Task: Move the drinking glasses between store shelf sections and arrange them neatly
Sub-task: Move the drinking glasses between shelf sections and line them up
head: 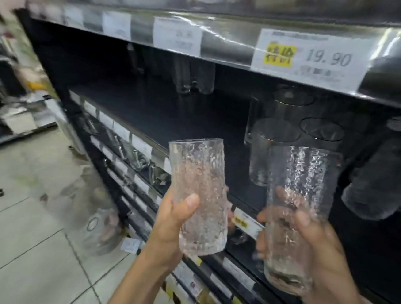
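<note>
My left hand (171, 220) grips a tall textured glass (198, 188) around its lower half, thumb across the front and fingers curled behind. The glass stands nearly upright, mouth up, leaning a little to the left. My right hand (317, 246) holds a second textured glass (299, 181) the same way, low on its body, thumb on the near side and fingertips showing through the clear wall. Both glasses are in the air in front of the dark shelf (161, 116), side by side but apart, touching neither the shelf board nor each other. Behind the right-hand glass, on the shelf's right part, several smooth clear tumblers (268, 148) stand close together. Further back, towards the middle, a few more tall glasses (194, 77) stand in the shadow, blurred. At the far right a dark frosted vessel (375, 178) sits on the shelf — its kind I cannot tell. On the edge of the shelf above hangs a price label (311, 57) reading 19.90, with a yellow patch. The lower shelves hold more glassware, blurred, and pale floor tiles (27, 233) lie to my left
</note>
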`<state>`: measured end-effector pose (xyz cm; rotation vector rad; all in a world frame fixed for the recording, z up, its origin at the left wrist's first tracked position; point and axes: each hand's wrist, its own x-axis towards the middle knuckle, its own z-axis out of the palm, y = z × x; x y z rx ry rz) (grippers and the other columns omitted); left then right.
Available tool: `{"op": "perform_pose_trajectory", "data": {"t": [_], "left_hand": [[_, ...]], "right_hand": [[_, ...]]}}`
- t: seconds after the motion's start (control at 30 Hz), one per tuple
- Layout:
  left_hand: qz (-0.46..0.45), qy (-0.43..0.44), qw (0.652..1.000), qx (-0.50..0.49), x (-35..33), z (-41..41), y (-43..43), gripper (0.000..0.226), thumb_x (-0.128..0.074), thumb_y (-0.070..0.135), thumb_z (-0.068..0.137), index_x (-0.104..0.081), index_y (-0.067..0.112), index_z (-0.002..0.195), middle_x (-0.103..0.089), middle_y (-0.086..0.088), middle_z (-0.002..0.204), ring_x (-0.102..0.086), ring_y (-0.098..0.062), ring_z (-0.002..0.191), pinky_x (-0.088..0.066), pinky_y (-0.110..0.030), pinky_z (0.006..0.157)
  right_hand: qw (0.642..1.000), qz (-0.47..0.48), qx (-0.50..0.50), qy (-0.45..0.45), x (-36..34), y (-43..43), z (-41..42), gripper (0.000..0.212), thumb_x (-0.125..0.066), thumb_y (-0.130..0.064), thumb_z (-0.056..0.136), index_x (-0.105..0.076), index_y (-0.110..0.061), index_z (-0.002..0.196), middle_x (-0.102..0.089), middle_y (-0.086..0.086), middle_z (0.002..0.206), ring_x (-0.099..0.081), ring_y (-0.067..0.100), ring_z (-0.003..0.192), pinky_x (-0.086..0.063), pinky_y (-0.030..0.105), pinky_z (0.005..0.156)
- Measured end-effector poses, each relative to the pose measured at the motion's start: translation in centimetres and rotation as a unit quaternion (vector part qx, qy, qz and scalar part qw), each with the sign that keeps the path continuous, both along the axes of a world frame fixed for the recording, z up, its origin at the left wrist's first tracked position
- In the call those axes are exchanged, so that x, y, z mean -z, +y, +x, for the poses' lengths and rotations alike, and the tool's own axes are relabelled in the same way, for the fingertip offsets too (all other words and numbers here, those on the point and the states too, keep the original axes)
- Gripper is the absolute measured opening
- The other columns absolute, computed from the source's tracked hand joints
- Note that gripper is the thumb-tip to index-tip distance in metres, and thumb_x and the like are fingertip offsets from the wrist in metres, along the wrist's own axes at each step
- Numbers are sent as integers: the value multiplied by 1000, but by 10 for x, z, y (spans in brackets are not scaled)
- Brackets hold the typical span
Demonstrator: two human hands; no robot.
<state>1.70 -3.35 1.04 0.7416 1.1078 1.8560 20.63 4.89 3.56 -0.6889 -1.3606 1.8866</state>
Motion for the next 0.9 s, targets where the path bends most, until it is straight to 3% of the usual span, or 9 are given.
{"op": "perform_pose_trajectory", "data": {"t": [0.03,0.17,0.27,0.4,0.67,0.73,0.8,0.9], "left_hand": [[-15,6,1000,-27,2,-9,-10,112,-89,58,54,-45,-2,138,-62,-29,114,-63,-46,98,-54,-55,82],[-53,37,990,-129,7,-48,-51,109,-84,67,56,-48,12,142,-57,-26,133,-53,-49,122,-38,-69,104],[-65,23,982,-175,10,-80,-79,106,-85,66,54,-51,13,140,-62,-22,127,-59,-47,116,-41,-68,101],[-73,10,973,-221,19,-129,-110,101,-83,67,56,-54,15,138,-61,-21,131,-56,-46,121,-40,-66,104],[-67,19,971,-228,24,-263,-143,100,-82,69,58,-53,16,139,-60,-20,133,-55,-45,123,-40,-66,104],[-65,27,975,-213,20,-298,-146,101,-83,68,57,-54,14,137,-61,-23,130,-57,-46,119,-42,-65,101],[-60,38,977,-201,13,-332,-148,104,-84,67,56,-54,6,134,-66,-25,119,-66,-42,104,-54,-55,87],[-51,49,982,-174,4,-376,-146,104,-82,66,59,-53,-4,130,-70,-22,102,-71,-34,84,-58,-40,69]], "right_hand": [[1000,3,-11,-1,1,-2,-15,74,-86,-74,37,-77,-31,97,-74,16,91,-68,32,72,-58,53,72],[997,-5,-75,5,0,-18,-76,66,-89,-69,34,-76,-35,90,-73,14,79,-66,29,56,-56,37,51],[992,-12,-123,-6,2,-33,-119,64,-89,-68,35,-75,-33,87,-72,18,80,-66,29,58,-56,36,54],[987,-11,-155,-32,10,-51,-181,78,-89,-67,36,-73,-23,98,-73,19,86,-68,29,61,-56,36,56],[985,22,-166,-42,6,-81,-314,66,-85,-71,37,-75,-35,91,-75,9,86,-70,26,65,-57,33,57],[987,22,-152,-38,5,-86,-347,65,-85,-71,38,-75,-30,87,-73,11,79,-68,28,60,-57,34,54],[989,24,-139,-38,5,-89,-378,68,-86,-70,40,-74,-24,90,-71,12,77,-66,28,59,-57,35,53],[991,19,-119,-56,8,-90,-412,94,-87,-69,35,-65,-10,104,-71,8,74,-66,26,57,-56,32,51]]}}
